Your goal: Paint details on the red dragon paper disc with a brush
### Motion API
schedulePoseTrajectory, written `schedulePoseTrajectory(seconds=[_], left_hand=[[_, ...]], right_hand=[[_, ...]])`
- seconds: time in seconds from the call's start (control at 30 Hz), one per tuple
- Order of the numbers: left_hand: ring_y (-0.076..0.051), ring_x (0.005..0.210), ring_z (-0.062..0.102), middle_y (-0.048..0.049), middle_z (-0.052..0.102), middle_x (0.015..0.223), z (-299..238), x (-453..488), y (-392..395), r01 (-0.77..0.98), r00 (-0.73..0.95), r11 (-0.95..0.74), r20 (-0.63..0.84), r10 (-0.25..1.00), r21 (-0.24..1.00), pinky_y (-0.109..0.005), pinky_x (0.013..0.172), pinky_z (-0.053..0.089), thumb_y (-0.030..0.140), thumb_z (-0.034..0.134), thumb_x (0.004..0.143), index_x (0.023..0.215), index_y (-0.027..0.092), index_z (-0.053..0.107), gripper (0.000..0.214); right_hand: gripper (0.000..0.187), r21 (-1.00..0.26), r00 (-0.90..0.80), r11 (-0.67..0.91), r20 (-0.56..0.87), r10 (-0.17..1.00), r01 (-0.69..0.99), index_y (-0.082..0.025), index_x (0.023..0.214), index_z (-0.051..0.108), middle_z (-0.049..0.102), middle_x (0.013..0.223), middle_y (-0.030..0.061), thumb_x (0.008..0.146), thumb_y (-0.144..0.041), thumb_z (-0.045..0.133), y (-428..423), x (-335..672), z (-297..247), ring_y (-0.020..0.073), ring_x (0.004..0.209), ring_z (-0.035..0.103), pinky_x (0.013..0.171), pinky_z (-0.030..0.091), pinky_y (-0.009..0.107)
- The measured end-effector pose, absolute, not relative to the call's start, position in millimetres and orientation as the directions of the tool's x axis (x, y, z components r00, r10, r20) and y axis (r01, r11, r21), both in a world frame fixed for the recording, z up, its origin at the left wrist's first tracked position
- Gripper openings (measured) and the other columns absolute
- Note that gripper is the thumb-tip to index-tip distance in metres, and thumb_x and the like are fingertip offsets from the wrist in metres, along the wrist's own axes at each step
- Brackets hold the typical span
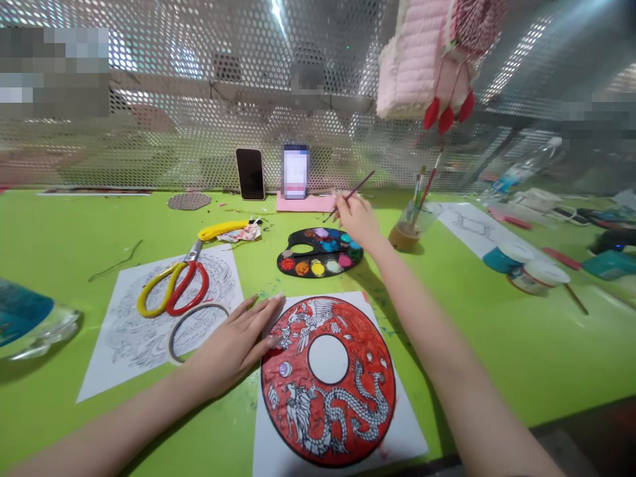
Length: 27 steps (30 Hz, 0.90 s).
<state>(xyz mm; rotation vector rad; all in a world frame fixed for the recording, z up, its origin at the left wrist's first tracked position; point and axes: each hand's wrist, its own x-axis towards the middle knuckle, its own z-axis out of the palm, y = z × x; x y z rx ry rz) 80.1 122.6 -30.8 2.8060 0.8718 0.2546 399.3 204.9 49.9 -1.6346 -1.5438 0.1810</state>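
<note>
Paintbrush: a thin dark-handled paintbrush (354,193) is pinched firmly, its tip angled up and away.

Right hand: the right hand (355,218) is closed around the brush handle and is held just past the palette's edge. Nothing else has been picked up.

Left hand: the left hand (233,348) is laid flat and open, with fingers spread and nothing gripped. It's pressed down right beside the painted disc.

Painted piece: a red-painted paper disc with white dragon and phoenix line art (328,414) is placed on a white paper sheet (410,437), close to the body.

Palette: a black artist's palette with round paint wells (320,253) is set just beyond that sheet.

Nearby: yellow-and-red-handled scissors (173,288) are left on an uncoloured line-art sheet (149,344). A glass jar of brushes (410,225) is placed to the right, all on a bright green table (59,218).
</note>
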Motion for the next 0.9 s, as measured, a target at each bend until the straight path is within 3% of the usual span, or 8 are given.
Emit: schedulePoseTrajectory(seconds=[0.1, 0.4, 0.9], left_hand=[[-0.031, 0.138, 0.044, -0.0065, 0.046, 0.15, -36, 78, 124, 0.54, 0.806, -0.808, 0.135, 0.577, 0.234, -0.049, 0.114, 0.04, 0.048, 0.028, 0.102, 0.156, 0.026, 0.013, 0.061], [-0.03, 0.136, 0.047, -0.0027, 0.047, 0.15, -47, 71, 128, 0.545, 0.792, -0.805, 0.17, 0.586, 0.233, -0.048, 0.112, 0.043, 0.045, 0.032, 0.101, 0.156, 0.031, 0.011, 0.061], [-0.029, 0.134, 0.05, -0.0035, 0.045, 0.151, -42, 73, 127, 0.551, 0.792, -0.802, 0.16, 0.59, 0.229, -0.045, 0.109, 0.046, 0.042, 0.035, 0.101, 0.156, 0.03, 0.013, 0.06]], right_hand=[[0.029, -0.605, 0.267, 0.091, 0.475, 0.838, 0.791, -0.015, 0.096, 0.064, 0.066, 0.091, 0.0038, 0.101, -0.038, 0.047, 201, 416, 57, 0.0151, 0.083, 0.064, 0.083, 0.052, 0.036], [0.029, -0.531, 0.298, -0.014, 0.453, 0.84, 0.847, -0.014, 0.096, 0.065, 0.067, 0.09, 0.0038, 0.099, -0.039, 0.052, 201, 454, 54, 0.0152, 0.082, 0.065, 0.081, 0.054, 0.037], [0.026, -0.534, 0.285, -0.054, 0.361, 0.888, 0.844, -0.014, 0.108, 0.064, 0.066, 0.104, 0.0066, 0.098, -0.037, 0.055, 212, 448, 37, 0.0166, 0.089, 0.065, 0.082, 0.055, 0.037]])
